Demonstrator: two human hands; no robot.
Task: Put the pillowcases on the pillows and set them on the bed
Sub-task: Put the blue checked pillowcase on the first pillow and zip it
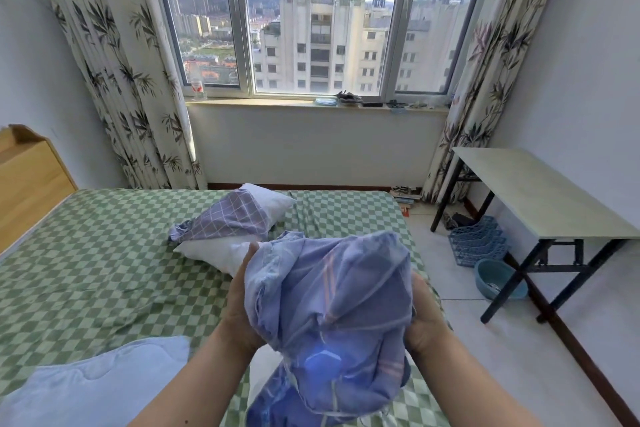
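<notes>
Mid-air above green checked bed (104, 270): bunched blue pillowcase (329, 305), gripped on both sides, left hand (239, 302) and right hand (427, 315) curled into the cloth. Further back on the sheet, white pillow (221, 253), second grid-patterned pillowcase (228, 218) draped across it. Pale blue quilt (93, 388) at near left corner.
</notes>
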